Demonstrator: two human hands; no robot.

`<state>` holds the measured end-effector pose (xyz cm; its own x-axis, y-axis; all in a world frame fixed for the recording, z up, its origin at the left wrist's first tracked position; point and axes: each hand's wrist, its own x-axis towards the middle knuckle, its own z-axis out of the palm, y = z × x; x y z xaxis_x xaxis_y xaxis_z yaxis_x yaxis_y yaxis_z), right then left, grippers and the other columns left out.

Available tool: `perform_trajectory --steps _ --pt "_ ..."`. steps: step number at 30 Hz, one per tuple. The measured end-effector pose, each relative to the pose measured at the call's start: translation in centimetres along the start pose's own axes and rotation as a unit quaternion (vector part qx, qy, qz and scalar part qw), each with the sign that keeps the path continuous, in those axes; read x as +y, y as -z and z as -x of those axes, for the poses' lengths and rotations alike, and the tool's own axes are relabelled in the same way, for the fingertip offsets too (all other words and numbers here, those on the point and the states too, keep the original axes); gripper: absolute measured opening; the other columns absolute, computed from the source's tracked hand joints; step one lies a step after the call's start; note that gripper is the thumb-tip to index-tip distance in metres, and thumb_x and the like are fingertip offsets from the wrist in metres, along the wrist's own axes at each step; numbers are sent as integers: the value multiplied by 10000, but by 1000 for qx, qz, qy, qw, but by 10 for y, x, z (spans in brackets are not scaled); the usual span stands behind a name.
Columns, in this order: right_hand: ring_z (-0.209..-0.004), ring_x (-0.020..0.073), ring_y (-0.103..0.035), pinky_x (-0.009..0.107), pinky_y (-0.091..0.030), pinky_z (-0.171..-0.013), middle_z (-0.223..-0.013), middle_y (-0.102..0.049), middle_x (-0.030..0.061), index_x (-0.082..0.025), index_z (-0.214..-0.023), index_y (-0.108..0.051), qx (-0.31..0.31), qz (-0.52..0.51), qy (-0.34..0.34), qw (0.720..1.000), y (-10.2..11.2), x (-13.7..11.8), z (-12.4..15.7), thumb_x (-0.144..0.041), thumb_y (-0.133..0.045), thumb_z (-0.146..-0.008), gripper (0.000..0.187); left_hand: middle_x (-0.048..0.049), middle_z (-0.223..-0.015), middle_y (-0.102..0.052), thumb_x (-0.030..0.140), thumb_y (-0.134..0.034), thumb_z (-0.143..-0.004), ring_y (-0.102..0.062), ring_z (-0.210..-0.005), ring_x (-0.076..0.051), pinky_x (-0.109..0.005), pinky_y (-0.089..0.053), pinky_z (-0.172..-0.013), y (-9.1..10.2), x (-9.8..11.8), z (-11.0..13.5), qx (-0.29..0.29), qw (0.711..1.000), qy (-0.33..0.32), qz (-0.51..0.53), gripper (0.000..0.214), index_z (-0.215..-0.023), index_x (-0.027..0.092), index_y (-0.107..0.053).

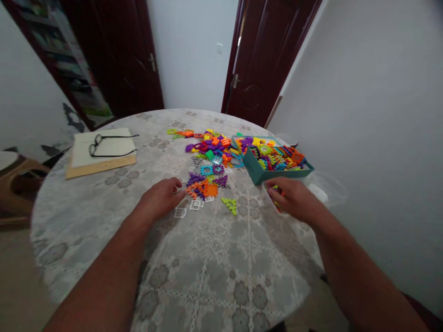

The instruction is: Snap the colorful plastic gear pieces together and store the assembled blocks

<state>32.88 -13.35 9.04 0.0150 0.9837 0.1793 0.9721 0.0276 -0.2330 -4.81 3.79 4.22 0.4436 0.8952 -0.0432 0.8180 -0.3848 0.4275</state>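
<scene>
My left hand (161, 197) rests palm down on the round table (207, 258), its curled fingers beside a small pile of orange and purple plastic building pieces (204, 186) and some clear square pieces (188, 208). My right hand (290, 196) lies near the table's right edge, fingers closed around a few small coloured pieces that are mostly hidden. A green triangular piece (230, 204) lies between the hands. Further back is a bigger heap of coloured pieces (211, 147). A teal box (258, 173) full of pieces sits just beyond my right hand.
A book with black glasses (110, 144) on it lies at the table's left. A clear plastic lid or bag (325, 189) hangs at the right edge. A brown chair (17, 184) stands on the left. Two dark doors are behind.
</scene>
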Motion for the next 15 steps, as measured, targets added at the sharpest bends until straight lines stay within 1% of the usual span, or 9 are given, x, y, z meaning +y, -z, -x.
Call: perform_trajectory --steps 1,3,5,6,8,10,12,15 --pt "-964 258 -691 402 -521 -910 -1157 -741 120 -228 -1239 -707 -12 -32 19 999 -12 -21 7 -321 -564 -999 294 -130 -1153 -738 579 -586 -884 -684 -1038 -303 -385 -507 -854 2 -2 2 -33 999 5 -3 462 -1154 213 -673" --pt "-975 262 -686 410 -523 -899 -1208 -714 134 -229 -1288 -674 -27 -69 42 996 -36 -58 16 -349 -590 -996 327 -131 -1180 -728 622 -709 -788 -681 -1042 -309 -382 -505 -856 4 -6 7 -91 996 -4 7 560 -1184 229 -668" --pt "-1036 286 -673 411 -516 -904 -1222 -690 156 -215 -1306 -651 -36 -52 35 997 -58 -82 15 -380 -615 -992 356 -123 -1211 -708 595 -791 -712 -677 -1047 -300 -367 -503 -865 5 -9 13 -125 992 -25 9 628 -1215 245 -656" --pt "-1059 295 -666 404 -512 -903 -1212 -681 164 -205 -1295 -647 -44 -33 26 998 -68 -90 12 -393 -624 -990 360 -118 -1225 -696 565 -809 -695 -675 -1044 -292 -358 -501 -863 5 -11 15 -133 991 -33 2 637 -1227 253 -650" --pt "-1060 296 -659 379 -505 -880 -1179 -664 166 -193 -1241 -649 -63 3 6 998 -84 -95 3 -400 -632 -985 330 -107 -1235 -677 505 -813 -693 -671 -1020 -277 -344 -493 -846 2 -12 16 -134 990 -39 -23 619 -1237 264 -642" --pt "-1033 275 -656 350 -494 -855 -1166 -641 154 -191 -1188 -647 -77 17 -8 997 -96 -93 -7 -350 -619 -983 262 -101 -1212 -678 452 -786 -724 -664 -1002 -267 -334 -481 -834 -2 -11 14 -126 990 -49 -34 542 -1210 258 -646" --pt "-1024 257 -647 332 -481 -846 -1169 -617 144 -190 -1150 -636 -78 12 -16 997 -103 -86 -16 -287 -596 -972 207 -94 -1159 -695 401 -743 -770 -654 -998 -259 -326 -466 -833 -8 -7 11 -113 991 -72 -29 408 -1136 241 -658" --pt "-1035 254 -628 326 -460 -842 -1177 -603 143 -182 -1118 -607 -74 -6 -24 997 -107 -76 -24 -235 -583 -930 196 -78 -1058 -715 306 -670 -818 -640 -948 -240 -316 -440 -806 -17 7 8 -95 989 -111 -9 234 -1040 232 -664"
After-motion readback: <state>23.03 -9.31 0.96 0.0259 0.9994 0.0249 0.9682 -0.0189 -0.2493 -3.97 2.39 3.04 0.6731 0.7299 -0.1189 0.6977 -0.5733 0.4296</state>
